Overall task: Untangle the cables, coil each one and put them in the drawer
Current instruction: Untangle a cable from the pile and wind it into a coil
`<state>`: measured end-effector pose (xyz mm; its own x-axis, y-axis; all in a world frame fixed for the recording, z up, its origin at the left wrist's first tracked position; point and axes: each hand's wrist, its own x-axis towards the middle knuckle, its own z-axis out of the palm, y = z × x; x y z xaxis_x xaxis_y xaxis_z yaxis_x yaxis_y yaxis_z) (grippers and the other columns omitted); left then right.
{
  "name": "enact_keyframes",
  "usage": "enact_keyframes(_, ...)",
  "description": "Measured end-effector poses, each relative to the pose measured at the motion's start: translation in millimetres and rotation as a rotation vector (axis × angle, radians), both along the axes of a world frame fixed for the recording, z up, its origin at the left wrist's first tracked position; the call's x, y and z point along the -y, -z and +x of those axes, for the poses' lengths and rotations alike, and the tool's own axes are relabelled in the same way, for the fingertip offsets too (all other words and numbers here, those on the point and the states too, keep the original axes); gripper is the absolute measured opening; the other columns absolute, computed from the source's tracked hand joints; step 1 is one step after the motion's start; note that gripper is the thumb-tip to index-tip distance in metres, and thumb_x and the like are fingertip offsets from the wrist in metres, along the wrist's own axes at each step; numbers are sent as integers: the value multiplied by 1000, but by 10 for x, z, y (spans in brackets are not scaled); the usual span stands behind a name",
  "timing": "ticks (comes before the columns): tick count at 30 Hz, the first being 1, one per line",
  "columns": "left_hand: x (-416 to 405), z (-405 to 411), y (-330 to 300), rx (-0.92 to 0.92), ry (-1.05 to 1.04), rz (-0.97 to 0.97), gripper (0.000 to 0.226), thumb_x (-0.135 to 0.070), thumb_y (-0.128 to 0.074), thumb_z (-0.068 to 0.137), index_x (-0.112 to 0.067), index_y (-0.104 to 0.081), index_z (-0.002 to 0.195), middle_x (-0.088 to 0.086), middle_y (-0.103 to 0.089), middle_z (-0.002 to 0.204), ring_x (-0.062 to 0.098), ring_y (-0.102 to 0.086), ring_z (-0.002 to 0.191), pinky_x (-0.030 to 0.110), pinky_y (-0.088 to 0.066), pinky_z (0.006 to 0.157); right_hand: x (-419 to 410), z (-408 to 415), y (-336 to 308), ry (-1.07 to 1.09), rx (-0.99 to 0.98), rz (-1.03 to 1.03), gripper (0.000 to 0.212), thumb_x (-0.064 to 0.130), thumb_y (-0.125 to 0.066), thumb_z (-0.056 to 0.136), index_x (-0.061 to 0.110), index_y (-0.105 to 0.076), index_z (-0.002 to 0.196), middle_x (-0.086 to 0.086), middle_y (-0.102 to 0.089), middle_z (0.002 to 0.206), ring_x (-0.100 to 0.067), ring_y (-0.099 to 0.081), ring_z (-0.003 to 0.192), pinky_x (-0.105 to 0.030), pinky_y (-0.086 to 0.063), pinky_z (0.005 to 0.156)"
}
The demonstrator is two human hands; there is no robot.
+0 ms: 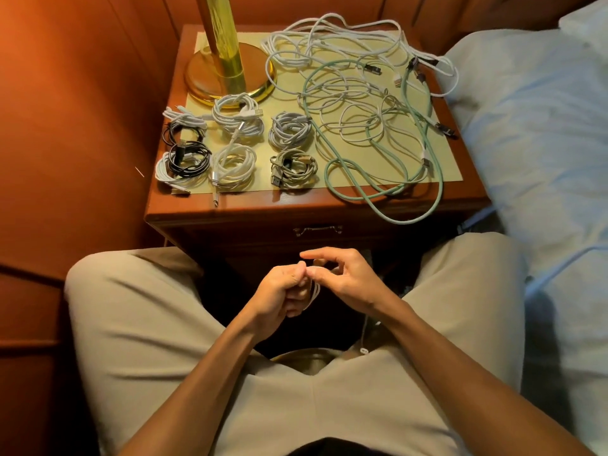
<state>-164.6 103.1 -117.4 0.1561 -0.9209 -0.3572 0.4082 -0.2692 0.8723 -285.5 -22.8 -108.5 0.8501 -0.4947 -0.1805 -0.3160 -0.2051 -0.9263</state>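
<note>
- The left hand [283, 292] has its fingers curled round a small coil of white cable [314, 291], held low between the knees, near the front of the nightstand [230, 218].
- The right hand [342, 278] pinches the same white cable between thumb and a finger just beside the left thumb; its index finger sticks out toward the left.
- A thin white end of that cable hangs down by the right wrist, its plug [363, 351] resting on the beige trousers [138, 324].
- On the near left of the nightstand top lie coiled cables [235, 143], white, black and grey, in rows.
- On the far right sprawls a loose tangle of white cables [335, 44] with a mint-green cable [381, 195] looping over the near edge.
- The drawer [317, 230] below the top is closed.
- A brass lamp base [227, 74] stands far left; pale bedding [543, 126] lies on the right.
</note>
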Motion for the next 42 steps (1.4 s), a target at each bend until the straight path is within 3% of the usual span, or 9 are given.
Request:
enact_keyframes(3, -4, 28, -11, -121, -48, -16, 37, -36, -43, 100, -15, -41, 69, 0, -28, 57, 11, -23, 45, 22, -22, 42, -1, 11, -10, -28, -17, 11, 19, 26, -61, 97, 21, -75, 110, 4, -72, 105, -8, -66, 101, -33, -55, 87)
enact_keyframes(8, 90, -45, 45, -126, -260, 127, 40, -29, -33, 107, -13, -41, 70, -2, -32, 52, 9, -28, 43, 21, -25, 43, -59, -15, 101, -102, -124, -266, 35, 32, -50, 103, 15, -60, 74, 3, -57, 66, -13, -52, 59, -40, -43, 58)
enact_keyframes(11, 120, -63, 53, -192, -335, 164, 43, -27, -30, 108, -13, -40, 69, -4, -32, 49, 7, -28, 40, 20, -25, 41, -90, 17, 142, -56, -119, -322, 30, 31, -49, 103, 26, -50, 74, 9, -52, 66, -9, -50, 60, -31, -39, 57)
enact_keyframes(15, 54, 75, -35, -515, -283, 137, 38, -30, -39, 100, -14, -44, 66, -3, -28, 50, 6, -27, 39, 18, -20, 39, -101, 34, 127, -54, -101, -183, 28, 38, -44, 104, 21, -66, 97, 9, -65, 83, -6, -62, 77, -28, -49, 68)
enact_keyframes(22, 61, 83, -52, -633, -280, 252, 42, -30, -41, 104, -13, -51, 67, -4, -35, 53, 6, -35, 41, 16, -31, 39, -208, 53, 154, -8, -95, -154, 37, 32, -41, 106, 28, -57, 73, 10, -58, 67, -5, -54, 62, -27, -44, 60)
enact_keyframes(25, 87, 93, 0, -322, -252, 268, 40, -29, -41, 106, -11, -54, 72, 1, -47, 61, 10, -45, 51, 20, -42, 49, -231, 62, 156, 3, -106, -211, 36, 32, -41, 106, 19, -58, 77, 7, -59, 70, -11, -56, 63, -37, -46, 62)
enact_keyframes(29, 45, 123, 83, 674, -38, 225, 40, -29, -40, 106, -16, -57, 73, -3, -55, 68, 7, -49, 64, 27, -39, 64, -225, 76, 118, -6, -104, -221, 38, 31, -40, 106, 31, -52, 70, 10, -55, 65, -8, -52, 60, -29, -42, 58)
enact_keyframes(36, 32, 166, 81, 854, 13, 111, 41, -30, -36, 107, -23, -51, 70, -8, -50, 63, 5, -44, 57, 27, -36, 59, -130, 57, 88, 28, -92, -165, 37, 30, -45, 105, 22, -59, 72, 9, -55, 63, -5, -52, 59, -21, -38, 57)
enact_keyframes(42, 45, 105, 77, 788, -147, 86, 40, -27, -37, 107, -18, -50, 69, -6, -48, 63, 5, -43, 56, 28, -35, 58, -64, 49, 60, 243, 42, -130, 6, 21, -65, 95, 26, -69, 96, 8, -65, 80, -8, -62, 74, -22, -50, 66)
